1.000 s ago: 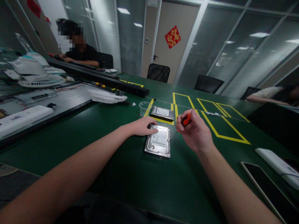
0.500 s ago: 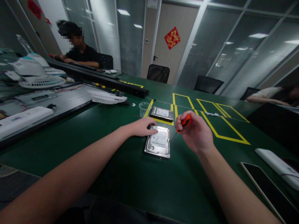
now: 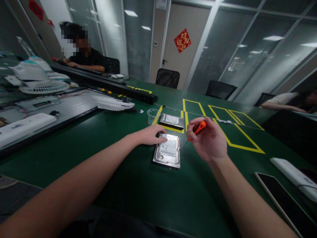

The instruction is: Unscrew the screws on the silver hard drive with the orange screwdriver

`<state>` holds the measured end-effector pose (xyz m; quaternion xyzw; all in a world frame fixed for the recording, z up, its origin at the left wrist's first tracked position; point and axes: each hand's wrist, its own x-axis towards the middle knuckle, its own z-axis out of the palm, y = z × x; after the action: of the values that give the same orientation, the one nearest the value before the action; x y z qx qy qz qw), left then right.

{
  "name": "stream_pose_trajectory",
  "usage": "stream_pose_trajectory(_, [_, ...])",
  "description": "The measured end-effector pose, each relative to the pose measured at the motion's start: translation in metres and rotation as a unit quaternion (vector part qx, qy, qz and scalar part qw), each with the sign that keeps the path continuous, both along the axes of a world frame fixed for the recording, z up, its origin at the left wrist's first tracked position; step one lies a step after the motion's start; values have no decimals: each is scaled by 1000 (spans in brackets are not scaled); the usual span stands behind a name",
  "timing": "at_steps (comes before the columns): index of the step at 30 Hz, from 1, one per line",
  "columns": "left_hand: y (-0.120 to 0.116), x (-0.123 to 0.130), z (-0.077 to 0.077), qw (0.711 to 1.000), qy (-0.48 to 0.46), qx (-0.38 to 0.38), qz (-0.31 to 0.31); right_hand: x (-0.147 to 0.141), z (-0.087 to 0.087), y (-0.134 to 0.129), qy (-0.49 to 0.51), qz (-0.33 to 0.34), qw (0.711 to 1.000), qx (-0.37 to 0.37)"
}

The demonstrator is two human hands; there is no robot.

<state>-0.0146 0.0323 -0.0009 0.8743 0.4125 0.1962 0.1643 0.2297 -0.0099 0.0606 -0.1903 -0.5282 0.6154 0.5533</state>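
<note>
A silver hard drive (image 3: 168,153) lies label up on the green table (image 3: 133,195) in front of me. My left hand (image 3: 151,135) grips its upper left edge, thumb on the label and fingers over the far side. My right hand (image 3: 206,137) is closed around the orange and black handle of a screwdriver (image 3: 199,127). The screwdriver slants down to the left, and its thin tip meets the drive's right edge. Just beyond is a second hard drive (image 3: 171,121), lying at a yellow tape outline.
A clear plastic cup (image 3: 153,116) stands behind my left hand. Fan parts (image 3: 114,103) and a long black bar (image 3: 138,94) lie to the left. At the right are a phone (image 3: 279,198) and a white power strip (image 3: 294,175). Two people sit at the table's far sides.
The screwdriver handle has turned a little within my right hand, and those fingers have shifted slightly. My left hand and the drive look unmoved.
</note>
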Motion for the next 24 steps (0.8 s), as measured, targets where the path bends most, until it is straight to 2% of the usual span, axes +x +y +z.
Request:
stream_pose_trajectory(5, [-1, 0, 2, 1000, 0, -8, 5, 2, 0, 0, -8, 9, 1000, -5])
stream_pose_trajectory(12, [-1, -1, 1, 1000, -3, -13, 7, 1, 2, -4, -31, -21, 999, -5])
stream_pose_trajectory(24, [2, -1, -3, 1000, -11, 2, -3, 3, 2, 1, -16, -8, 1000, -5])
